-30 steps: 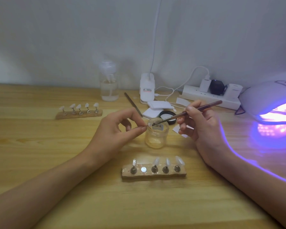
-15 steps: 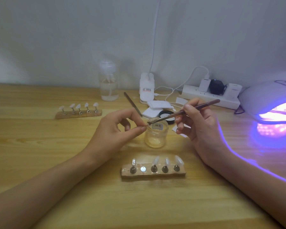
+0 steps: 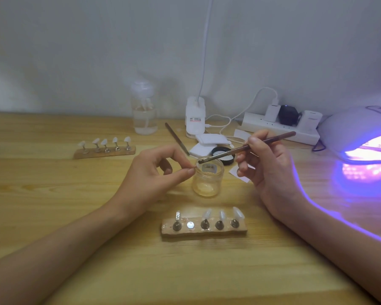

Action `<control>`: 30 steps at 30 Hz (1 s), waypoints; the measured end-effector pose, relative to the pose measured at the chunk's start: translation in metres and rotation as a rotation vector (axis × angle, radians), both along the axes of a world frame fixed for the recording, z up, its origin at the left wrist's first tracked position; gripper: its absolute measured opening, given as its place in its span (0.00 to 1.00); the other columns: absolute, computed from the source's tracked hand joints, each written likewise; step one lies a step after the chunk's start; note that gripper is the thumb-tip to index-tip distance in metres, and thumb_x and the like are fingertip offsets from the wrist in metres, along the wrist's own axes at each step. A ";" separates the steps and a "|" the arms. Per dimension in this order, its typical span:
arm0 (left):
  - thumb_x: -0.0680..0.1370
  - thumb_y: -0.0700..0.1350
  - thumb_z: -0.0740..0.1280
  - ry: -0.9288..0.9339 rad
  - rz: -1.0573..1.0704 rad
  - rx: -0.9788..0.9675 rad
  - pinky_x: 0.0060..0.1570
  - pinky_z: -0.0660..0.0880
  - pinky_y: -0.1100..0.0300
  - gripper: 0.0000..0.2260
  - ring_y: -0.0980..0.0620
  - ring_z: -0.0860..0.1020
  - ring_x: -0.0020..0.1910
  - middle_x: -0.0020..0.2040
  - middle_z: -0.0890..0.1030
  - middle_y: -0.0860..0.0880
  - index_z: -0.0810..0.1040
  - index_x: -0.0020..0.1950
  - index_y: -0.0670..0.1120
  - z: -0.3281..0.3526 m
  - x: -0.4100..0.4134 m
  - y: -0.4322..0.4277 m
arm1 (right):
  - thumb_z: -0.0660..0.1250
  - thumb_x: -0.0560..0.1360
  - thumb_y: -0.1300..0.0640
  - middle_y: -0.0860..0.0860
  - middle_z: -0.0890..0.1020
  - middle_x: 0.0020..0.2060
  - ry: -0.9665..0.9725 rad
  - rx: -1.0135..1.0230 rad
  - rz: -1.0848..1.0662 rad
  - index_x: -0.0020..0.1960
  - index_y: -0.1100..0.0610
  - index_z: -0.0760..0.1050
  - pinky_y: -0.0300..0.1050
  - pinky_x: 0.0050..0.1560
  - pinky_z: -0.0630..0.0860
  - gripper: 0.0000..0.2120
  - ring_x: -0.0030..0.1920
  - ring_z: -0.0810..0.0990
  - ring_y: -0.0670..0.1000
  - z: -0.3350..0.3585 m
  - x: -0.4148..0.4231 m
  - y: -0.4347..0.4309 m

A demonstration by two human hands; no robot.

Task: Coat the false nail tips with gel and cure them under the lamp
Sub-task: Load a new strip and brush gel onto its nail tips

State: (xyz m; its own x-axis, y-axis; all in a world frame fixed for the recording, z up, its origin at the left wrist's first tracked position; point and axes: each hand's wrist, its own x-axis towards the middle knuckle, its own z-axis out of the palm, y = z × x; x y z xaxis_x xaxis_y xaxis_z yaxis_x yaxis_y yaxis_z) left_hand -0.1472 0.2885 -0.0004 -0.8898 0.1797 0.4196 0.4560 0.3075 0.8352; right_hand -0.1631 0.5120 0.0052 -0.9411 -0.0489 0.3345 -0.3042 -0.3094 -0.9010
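Pinched between the thumb and forefinger of the left hand (image 3: 151, 172) is a small item just at the rim of the glass gel jar (image 3: 207, 180); it is too small and blurred to be told for certain, though a pale edge shows at the fingertips. The other fingers of that hand are curled loosely inward. A nail brush (image 3: 246, 147) is gripped pen-fashion in the right hand (image 3: 271, 170), the thumb and first fingers closed around its dark handle, and its bristle end is held over the mouth of the jar, right beside the left fingertips. Whether the bristles touch the pinched item cannot be told.

The jar stands open on the wooden table (image 3: 53, 194), between the two hands. Nearer the camera lies a wooden nail-tip holder (image 3: 204, 232) on which four metal stands are set, three of them topped with clear nail tips (image 3: 207, 214); one bare metal disc is seen in the second place from the left. A second holder (image 3: 105, 151) with five white tips is placed well apart, to the far left. At the right edge the curing lamp (image 3: 359, 130) is lit, and violet light is cast onto the table and along the right forearm. Behind the jar are seen a black lid (image 3: 223, 155), white pads (image 3: 209, 139), a pump bottle (image 3: 144, 111) and a power strip (image 3: 282, 128).
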 end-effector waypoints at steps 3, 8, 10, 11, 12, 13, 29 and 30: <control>0.70 0.45 0.78 -0.003 0.012 0.002 0.37 0.69 0.71 0.06 0.58 0.71 0.32 0.41 0.84 0.55 0.82 0.39 0.48 -0.001 -0.001 0.000 | 0.64 0.80 0.58 0.52 0.79 0.31 -0.010 0.063 -0.035 0.40 0.54 0.74 0.40 0.30 0.76 0.09 0.29 0.77 0.48 -0.002 0.000 -0.001; 0.71 0.45 0.78 -0.014 0.030 -0.006 0.35 0.69 0.67 0.06 0.57 0.70 0.30 0.41 0.84 0.53 0.82 0.39 0.50 -0.001 -0.001 0.000 | 0.63 0.80 0.58 0.52 0.79 0.30 -0.001 -0.006 -0.020 0.39 0.51 0.75 0.39 0.30 0.76 0.11 0.29 0.77 0.48 0.000 0.000 0.000; 0.70 0.45 0.78 -0.019 0.036 -0.008 0.35 0.69 0.66 0.06 0.58 0.69 0.29 0.41 0.84 0.51 0.82 0.39 0.51 -0.001 -0.001 0.000 | 0.63 0.79 0.57 0.52 0.79 0.31 0.012 0.042 -0.008 0.40 0.52 0.74 0.40 0.30 0.76 0.09 0.29 0.77 0.48 -0.001 0.001 -0.001; 0.70 0.45 0.78 -0.023 0.038 -0.003 0.34 0.68 0.66 0.06 0.58 0.69 0.29 0.40 0.84 0.50 0.82 0.38 0.51 -0.001 -0.001 0.000 | 0.63 0.80 0.57 0.52 0.79 0.31 0.006 0.065 -0.025 0.41 0.54 0.74 0.40 0.31 0.76 0.09 0.29 0.77 0.48 -0.002 0.000 -0.001; 0.70 0.45 0.78 -0.028 0.040 0.003 0.32 0.68 0.66 0.06 0.58 0.68 0.28 0.39 0.84 0.49 0.82 0.38 0.51 0.000 0.000 0.000 | 0.63 0.81 0.59 0.52 0.79 0.31 -0.005 0.076 -0.050 0.41 0.55 0.73 0.40 0.30 0.76 0.09 0.29 0.77 0.48 -0.002 0.000 -0.001; 0.70 0.45 0.77 -0.033 0.040 0.006 0.31 0.67 0.67 0.05 0.58 0.68 0.28 0.39 0.84 0.48 0.82 0.38 0.50 0.000 0.000 0.000 | 0.62 0.82 0.60 0.52 0.79 0.31 -0.014 0.067 -0.068 0.41 0.55 0.73 0.40 0.30 0.76 0.10 0.29 0.77 0.48 -0.002 0.000 0.000; 0.70 0.46 0.77 -0.045 0.039 0.019 0.25 0.60 0.72 0.05 0.60 0.63 0.22 0.21 0.68 0.58 0.82 0.38 0.48 -0.001 -0.001 0.001 | 0.65 0.80 0.57 0.52 0.80 0.31 0.026 0.092 -0.046 0.45 0.58 0.71 0.41 0.31 0.77 0.07 0.29 0.77 0.48 -0.002 0.001 -0.001; 0.70 0.46 0.77 -0.045 0.037 0.020 0.25 0.60 0.71 0.05 0.60 0.63 0.22 0.21 0.68 0.58 0.82 0.39 0.48 -0.001 -0.001 0.001 | 0.64 0.81 0.58 0.52 0.80 0.31 0.015 0.101 -0.069 0.44 0.58 0.71 0.41 0.31 0.77 0.07 0.29 0.77 0.48 -0.003 0.001 -0.001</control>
